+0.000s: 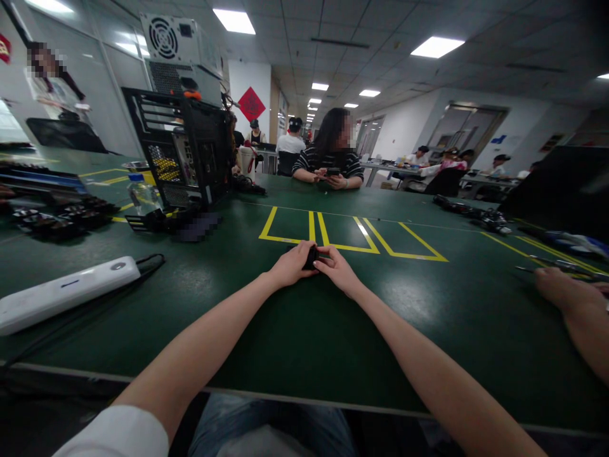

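Both my hands meet over the green table, just in front of the yellow tape outlines. Between them is a small black object, mostly covered by fingers, so its kind does not show. My left hand is closed around its left side. From the right, my right hand grips the same object with thumb and fingertips. It sits on the tabletop or very close above it; I cannot tell which.
A white power strip with a black cable lies at left. Behind it stand a water bottle and an open black computer case. Someone across the table holds a phone. Another person's hand is at far right, near thin metal tools.
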### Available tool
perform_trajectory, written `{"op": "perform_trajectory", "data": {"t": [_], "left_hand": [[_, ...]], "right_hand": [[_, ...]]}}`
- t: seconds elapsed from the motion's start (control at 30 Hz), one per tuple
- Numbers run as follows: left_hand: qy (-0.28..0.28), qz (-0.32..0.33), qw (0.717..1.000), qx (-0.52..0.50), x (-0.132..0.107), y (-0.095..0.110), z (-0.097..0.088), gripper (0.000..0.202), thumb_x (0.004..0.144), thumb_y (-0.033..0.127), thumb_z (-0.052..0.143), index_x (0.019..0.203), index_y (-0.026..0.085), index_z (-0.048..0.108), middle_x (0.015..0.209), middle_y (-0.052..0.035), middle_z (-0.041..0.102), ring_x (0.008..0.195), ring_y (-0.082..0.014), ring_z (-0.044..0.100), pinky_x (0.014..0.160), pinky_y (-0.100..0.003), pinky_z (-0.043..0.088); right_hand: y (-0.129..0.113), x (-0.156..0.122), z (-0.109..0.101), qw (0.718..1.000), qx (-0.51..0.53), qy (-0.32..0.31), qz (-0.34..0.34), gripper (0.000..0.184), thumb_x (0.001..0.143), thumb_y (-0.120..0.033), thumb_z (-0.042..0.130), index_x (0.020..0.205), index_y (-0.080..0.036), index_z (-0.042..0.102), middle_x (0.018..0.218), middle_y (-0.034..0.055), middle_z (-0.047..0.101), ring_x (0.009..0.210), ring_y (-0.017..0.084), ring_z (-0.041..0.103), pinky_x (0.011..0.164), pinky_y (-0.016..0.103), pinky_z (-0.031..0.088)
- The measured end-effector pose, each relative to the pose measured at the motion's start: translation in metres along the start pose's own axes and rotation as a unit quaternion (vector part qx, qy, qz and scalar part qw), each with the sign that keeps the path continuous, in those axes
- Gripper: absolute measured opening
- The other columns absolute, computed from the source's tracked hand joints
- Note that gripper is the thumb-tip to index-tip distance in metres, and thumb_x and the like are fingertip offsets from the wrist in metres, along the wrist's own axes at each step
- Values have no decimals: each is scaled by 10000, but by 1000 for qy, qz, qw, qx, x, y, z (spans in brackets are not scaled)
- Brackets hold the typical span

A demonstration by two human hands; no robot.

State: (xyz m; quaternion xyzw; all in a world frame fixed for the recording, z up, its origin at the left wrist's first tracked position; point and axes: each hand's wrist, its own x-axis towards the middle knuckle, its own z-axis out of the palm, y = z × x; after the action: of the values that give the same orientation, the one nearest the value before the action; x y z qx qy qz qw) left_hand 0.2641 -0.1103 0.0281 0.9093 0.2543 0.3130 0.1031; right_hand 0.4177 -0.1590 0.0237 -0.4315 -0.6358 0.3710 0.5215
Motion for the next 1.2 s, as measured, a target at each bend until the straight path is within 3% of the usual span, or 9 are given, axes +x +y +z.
{"op": "perform_trajectory", "data": {"t": [0.27, 0.47, 0.6, 0.83, 1.2], "left_hand": [[1, -1, 1000, 1, 0, 0, 0, 613, 672, 326, 586, 1167, 196, 248, 1145, -93, 407, 998, -236, 474, 798, -383, 424], [-4, -1, 1000, 1, -1, 1, -2, 588, 676, 331, 581, 1154, 201, 264, 1136, -88, 411, 982, -233, 484, 791, -385, 427], [1, -1, 1000, 2, 0, 1, -1, 602, 669, 323, 591, 1155, 189, 261, 1131, -95, 413, 987, -237, 482, 802, -386, 421], [4, 3, 1000, 4, 1, 0, 0, 597, 666, 317, 596, 1147, 189, 267, 1124, -92, 416, 980, -235, 488, 802, -385, 424], [-6, -4, 1000, -1, 0, 2, -2, 596, 673, 322, 585, 1155, 197, 258, 1141, -92, 410, 982, -238, 486, 789, -385, 430]], "right_hand": [[-1, -1, 1, 1000, -4, 13, -9, 196, 706, -279, 534, 885, -221, 479, 958, 9, 508, 859, 134, 537, 789, 308, 443], [-4, 0, -1, 999, -41, 12, -8, 279, 709, -263, 532, 982, -235, 477, 1027, 20, 503, 983, 162, 488, 877, 354, 393], [-2, 0, -1, 1000, -8, 8, -9, 264, 679, -234, 567, 930, -228, 488, 1007, 8, 511, 964, 150, 505, 893, 342, 384], [-1, 0, 0, 1000, -6, 18, -4, 196, 704, -295, 535, 881, -220, 494, 944, 6, 527, 843, 128, 541, 790, 319, 444], [-2, 1, -1, 1000, 9, -1, 21, 316, 681, -245, 559, 986, -223, 478, 1065, 22, 506, 978, 159, 506, 897, 363, 376]]}}
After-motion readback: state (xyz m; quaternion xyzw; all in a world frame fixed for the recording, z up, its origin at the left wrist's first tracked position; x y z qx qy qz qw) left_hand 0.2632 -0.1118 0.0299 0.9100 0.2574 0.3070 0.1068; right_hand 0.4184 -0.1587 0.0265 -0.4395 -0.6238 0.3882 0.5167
